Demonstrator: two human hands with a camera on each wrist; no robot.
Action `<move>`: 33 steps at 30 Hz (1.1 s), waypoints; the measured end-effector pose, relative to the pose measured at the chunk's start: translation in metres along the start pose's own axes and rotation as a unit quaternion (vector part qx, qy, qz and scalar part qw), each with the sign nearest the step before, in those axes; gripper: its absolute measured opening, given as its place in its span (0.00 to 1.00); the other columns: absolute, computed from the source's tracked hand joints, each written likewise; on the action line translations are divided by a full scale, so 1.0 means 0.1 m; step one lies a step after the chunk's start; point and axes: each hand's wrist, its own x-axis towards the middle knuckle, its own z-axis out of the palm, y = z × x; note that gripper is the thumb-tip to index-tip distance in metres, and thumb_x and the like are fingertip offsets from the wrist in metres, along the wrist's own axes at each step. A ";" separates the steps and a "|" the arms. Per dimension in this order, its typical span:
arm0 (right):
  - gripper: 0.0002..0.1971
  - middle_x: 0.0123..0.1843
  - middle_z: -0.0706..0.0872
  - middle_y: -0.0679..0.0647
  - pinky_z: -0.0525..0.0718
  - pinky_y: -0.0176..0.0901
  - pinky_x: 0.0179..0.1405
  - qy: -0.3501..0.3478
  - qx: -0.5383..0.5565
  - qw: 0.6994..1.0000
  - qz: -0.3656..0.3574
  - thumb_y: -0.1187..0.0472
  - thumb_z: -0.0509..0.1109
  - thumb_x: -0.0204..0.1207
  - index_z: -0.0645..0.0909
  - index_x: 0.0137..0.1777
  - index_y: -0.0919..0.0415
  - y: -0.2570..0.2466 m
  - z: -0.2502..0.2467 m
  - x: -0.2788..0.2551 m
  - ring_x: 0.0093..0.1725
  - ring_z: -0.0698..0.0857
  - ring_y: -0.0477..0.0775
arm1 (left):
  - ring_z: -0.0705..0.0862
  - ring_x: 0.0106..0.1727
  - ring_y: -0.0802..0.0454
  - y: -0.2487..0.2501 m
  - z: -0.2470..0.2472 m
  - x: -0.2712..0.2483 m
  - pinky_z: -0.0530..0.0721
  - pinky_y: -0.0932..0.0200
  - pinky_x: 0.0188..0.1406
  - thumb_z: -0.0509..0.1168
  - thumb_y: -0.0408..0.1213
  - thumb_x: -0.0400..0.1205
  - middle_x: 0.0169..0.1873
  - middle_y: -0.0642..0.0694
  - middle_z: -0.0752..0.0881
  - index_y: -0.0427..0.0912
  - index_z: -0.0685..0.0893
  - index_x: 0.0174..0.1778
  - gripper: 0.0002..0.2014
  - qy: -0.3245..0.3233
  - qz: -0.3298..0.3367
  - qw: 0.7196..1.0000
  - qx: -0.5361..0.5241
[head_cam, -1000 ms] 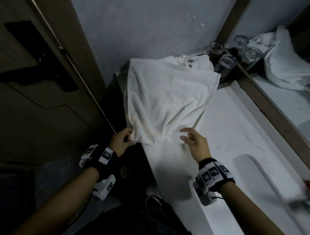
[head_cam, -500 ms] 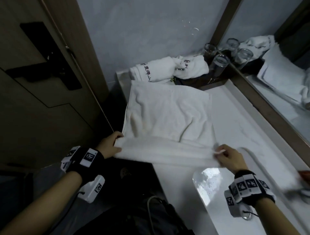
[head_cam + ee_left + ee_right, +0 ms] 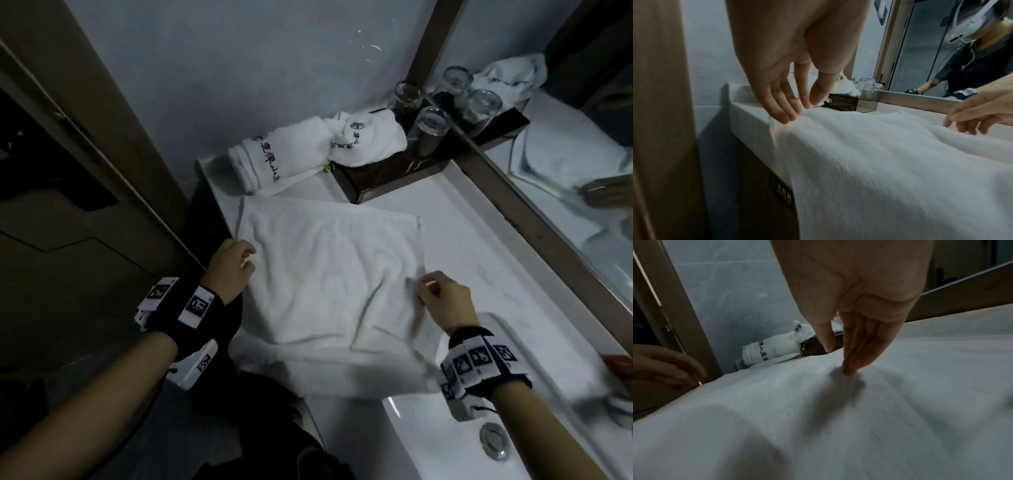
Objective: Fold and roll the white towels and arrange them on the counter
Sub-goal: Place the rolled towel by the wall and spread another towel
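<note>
A white towel (image 3: 329, 274) lies folded and flat on the white counter (image 3: 479, 246), its near part draping over the front edge. My left hand (image 3: 251, 258) rests its straight fingertips (image 3: 785, 116) on the towel's (image 3: 879, 154) left edge, thumb apart, holding nothing. My right hand (image 3: 423, 287) presses straight fingers (image 3: 849, 369) into the towel (image 3: 818, 418) near its right side, denting it. Two rolled white towels with dark lettering (image 3: 274, 161) (image 3: 370, 140) lie at the back of the counter.
A dark tray (image 3: 387, 174) with upturned glasses (image 3: 431, 126) stands at the back right against the mirror (image 3: 565, 205). The sink basin with its drain (image 3: 493, 442) is near right. A wooden door (image 3: 68, 205) closes the left side.
Both hands were gripping the towel's near edge and laying it down. They have let go and moved forward onto the towel, which now lies flat.
</note>
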 end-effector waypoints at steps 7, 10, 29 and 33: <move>0.26 0.69 0.71 0.68 0.75 0.52 0.60 0.062 0.026 0.996 0.062 0.56 0.68 0.77 0.68 0.69 0.71 -0.36 0.08 0.74 0.64 0.76 0.68 | 0.77 0.64 0.36 0.19 0.05 0.63 0.67 0.61 0.67 0.54 0.14 0.76 0.60 0.30 0.80 0.25 0.79 0.60 0.18 -0.033 0.131 0.991 0.017; 0.25 0.67 0.74 0.67 0.73 0.49 0.61 0.061 0.034 0.996 0.056 0.57 0.71 0.75 0.71 0.67 0.68 -0.42 0.07 0.98 0.64 0.76 0.67 | 0.77 0.65 0.37 0.24 0.06 0.91 0.65 0.65 0.68 0.54 0.14 0.78 0.62 0.31 0.80 0.26 0.79 0.61 0.18 -0.034 0.154 0.987 0.020; 0.08 0.55 0.78 0.64 0.67 0.46 0.46 0.037 -0.091 0.995 -0.023 0.66 0.60 0.80 0.77 0.54 0.67 -0.42 -0.01 1.43 0.50 0.79 0.69 | 0.86 0.41 0.36 0.35 -0.05 1.29 0.84 0.47 0.37 0.70 0.23 0.73 0.41 0.28 0.84 0.25 0.82 0.43 0.06 -0.035 0.255 0.919 0.298; 0.10 0.56 0.78 0.66 0.69 0.50 0.52 0.012 -0.138 0.990 0.002 0.67 0.57 0.78 0.79 0.53 0.68 -0.44 0.03 1.57 0.54 0.78 0.70 | 0.86 0.28 0.42 0.40 0.05 1.33 0.85 0.56 0.28 0.77 0.19 0.59 0.28 0.34 0.85 0.28 0.84 0.38 0.13 -0.007 0.249 0.899 0.359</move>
